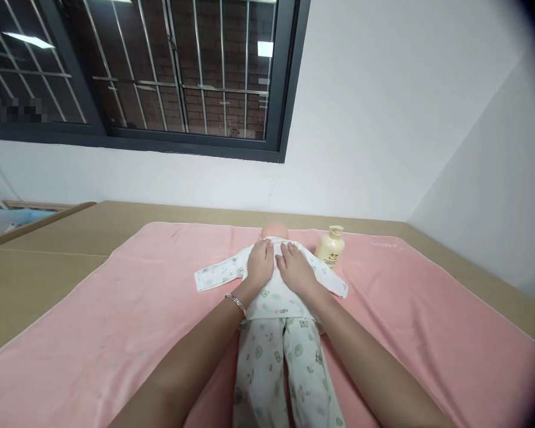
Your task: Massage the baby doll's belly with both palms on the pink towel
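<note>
A baby doll lies on a pink cloth, its head at the far end. It wears a white long-sleeved top with small prints and matching trousers. My left hand rests flat on the left of the doll's upper body, fingers pointing to its head; a silver bangle is on that wrist. Beside it, my right hand lies flat on the right of the upper body, fingers stretched out. Neither hand grasps anything. The doll's sleeves spread out to both sides.
A pale yellow pump bottle stands just right of the doll's shoulder. The pink cloth covers much of a tan surface. Behind are a white wall and a dark-framed barred window.
</note>
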`<move>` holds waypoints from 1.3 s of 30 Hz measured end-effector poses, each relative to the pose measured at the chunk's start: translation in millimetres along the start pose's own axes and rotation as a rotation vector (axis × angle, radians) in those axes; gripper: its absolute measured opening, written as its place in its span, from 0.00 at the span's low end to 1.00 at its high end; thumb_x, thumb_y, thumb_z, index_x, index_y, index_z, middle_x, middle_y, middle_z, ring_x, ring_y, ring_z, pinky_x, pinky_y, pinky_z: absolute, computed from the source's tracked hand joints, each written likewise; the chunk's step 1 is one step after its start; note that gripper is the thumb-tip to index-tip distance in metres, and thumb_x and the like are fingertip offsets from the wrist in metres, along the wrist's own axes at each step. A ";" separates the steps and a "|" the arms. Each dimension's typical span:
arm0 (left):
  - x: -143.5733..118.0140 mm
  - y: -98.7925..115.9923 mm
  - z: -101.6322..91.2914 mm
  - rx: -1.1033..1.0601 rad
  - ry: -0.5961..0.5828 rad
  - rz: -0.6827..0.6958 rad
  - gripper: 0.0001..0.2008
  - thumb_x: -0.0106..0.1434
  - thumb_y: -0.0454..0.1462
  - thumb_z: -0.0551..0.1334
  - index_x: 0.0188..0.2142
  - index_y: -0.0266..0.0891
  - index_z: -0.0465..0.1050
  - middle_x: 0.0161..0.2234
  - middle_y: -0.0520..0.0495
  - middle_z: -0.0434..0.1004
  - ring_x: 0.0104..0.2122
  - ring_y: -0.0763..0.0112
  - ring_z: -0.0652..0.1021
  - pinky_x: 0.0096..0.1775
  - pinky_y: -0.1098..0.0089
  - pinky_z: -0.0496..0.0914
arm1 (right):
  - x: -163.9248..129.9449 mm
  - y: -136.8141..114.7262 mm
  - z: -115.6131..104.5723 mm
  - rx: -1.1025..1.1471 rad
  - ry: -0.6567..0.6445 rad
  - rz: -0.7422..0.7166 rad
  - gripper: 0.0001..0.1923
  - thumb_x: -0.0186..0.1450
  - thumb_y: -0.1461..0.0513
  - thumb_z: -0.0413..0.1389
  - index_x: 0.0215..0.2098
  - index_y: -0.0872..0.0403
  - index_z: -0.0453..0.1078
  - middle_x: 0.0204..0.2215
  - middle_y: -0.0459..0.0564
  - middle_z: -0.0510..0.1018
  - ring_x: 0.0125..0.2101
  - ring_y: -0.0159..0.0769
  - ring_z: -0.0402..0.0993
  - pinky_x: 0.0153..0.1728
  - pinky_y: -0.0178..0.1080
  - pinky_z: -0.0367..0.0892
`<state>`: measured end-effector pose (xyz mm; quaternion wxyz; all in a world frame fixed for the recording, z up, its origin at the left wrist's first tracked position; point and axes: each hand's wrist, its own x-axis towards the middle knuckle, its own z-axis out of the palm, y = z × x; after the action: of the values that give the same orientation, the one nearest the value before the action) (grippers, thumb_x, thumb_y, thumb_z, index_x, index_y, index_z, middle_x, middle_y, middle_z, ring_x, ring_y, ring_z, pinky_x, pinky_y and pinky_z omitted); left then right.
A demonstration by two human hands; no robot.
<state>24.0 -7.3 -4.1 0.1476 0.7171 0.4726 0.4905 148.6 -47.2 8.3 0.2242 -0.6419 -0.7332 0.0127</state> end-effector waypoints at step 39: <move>-20.2 -10.2 -8.7 0.217 -0.040 0.261 0.14 0.66 0.35 0.54 0.43 0.40 0.78 0.52 0.42 0.76 0.55 0.59 0.72 0.59 0.54 0.65 | 5.1 13.3 -5.5 0.032 -0.090 0.119 0.30 0.73 0.48 0.36 0.67 0.51 0.52 0.68 0.56 0.49 0.67 0.50 0.42 0.64 0.55 0.41</move>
<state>9.8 -20.9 -18.2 0.0136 0.7936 0.4228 0.4373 162.5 -41.5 10.7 0.2002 -0.6794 -0.7028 0.0665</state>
